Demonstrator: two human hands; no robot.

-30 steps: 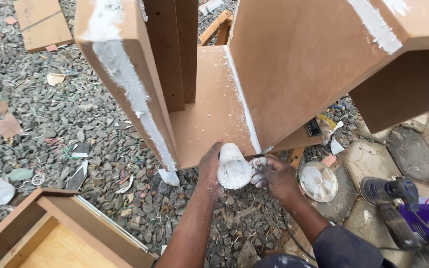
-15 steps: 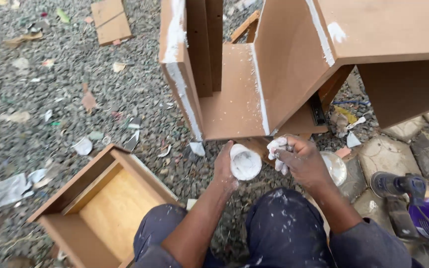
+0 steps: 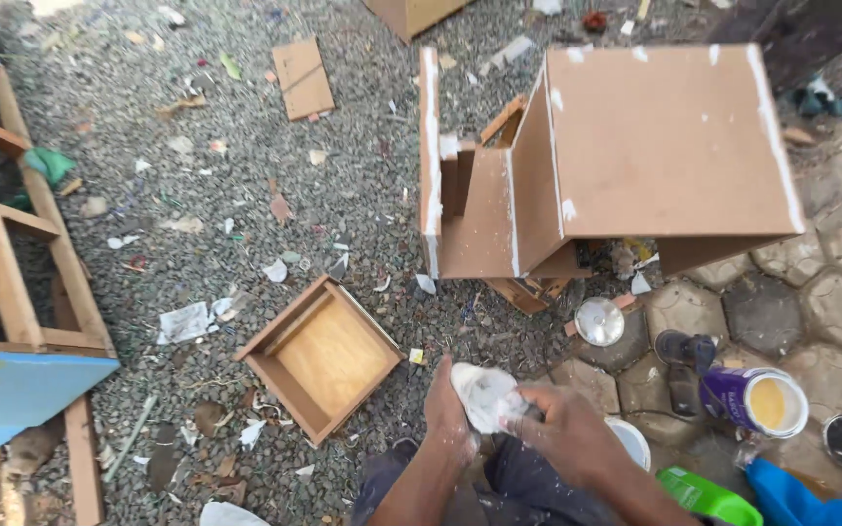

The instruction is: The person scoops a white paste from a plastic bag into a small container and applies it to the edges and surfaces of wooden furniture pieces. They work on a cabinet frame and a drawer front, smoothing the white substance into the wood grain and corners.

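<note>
Both hands are down at the bottom of the view, right over the person's lap, working a white lump of putty (image 3: 484, 394) between them. The left hand (image 3: 447, 414) cups it from the side with fingers wrapped around it, and the right hand (image 3: 565, 429) pinches its lower edge, so both are closed on the lump, not spread. Just left of the hands sits an empty wooden drawer (image 3: 322, 356) on the gravel (image 3: 148, 195). Farther up is a brown cabinet (image 3: 635, 156) with white filler smeared along its edges. Off to the right there's a round lid (image 3: 599, 320), an open purple can (image 3: 754, 400) and a green bottle (image 3: 708, 497).
</note>
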